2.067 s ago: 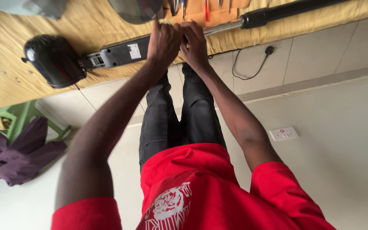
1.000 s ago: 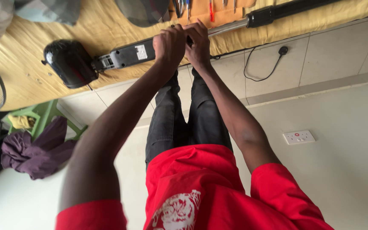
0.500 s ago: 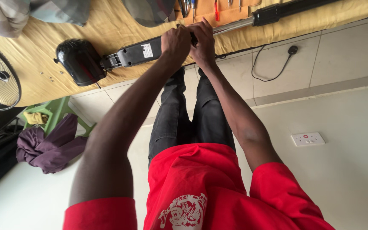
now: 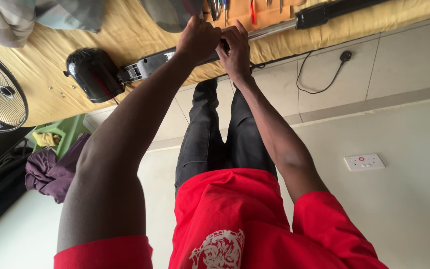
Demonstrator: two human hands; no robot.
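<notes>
Fan stand [image 4: 148,65] is lying across the wooden bench [image 4: 51,94]; both hands are gripping its pole mid-length. Left hand [image 4: 198,40] & right hand [image 4: 235,50] are curling tight round it. Prob. rigid, motor [image 4: 93,73] end heavy, so grip near middle. Tools [image 4: 252,10] lying beyond.

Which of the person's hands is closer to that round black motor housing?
Left. The left hand grips the pole on the side toward the black motor housing; the right hand sits beside it, farther along the pole.
</notes>
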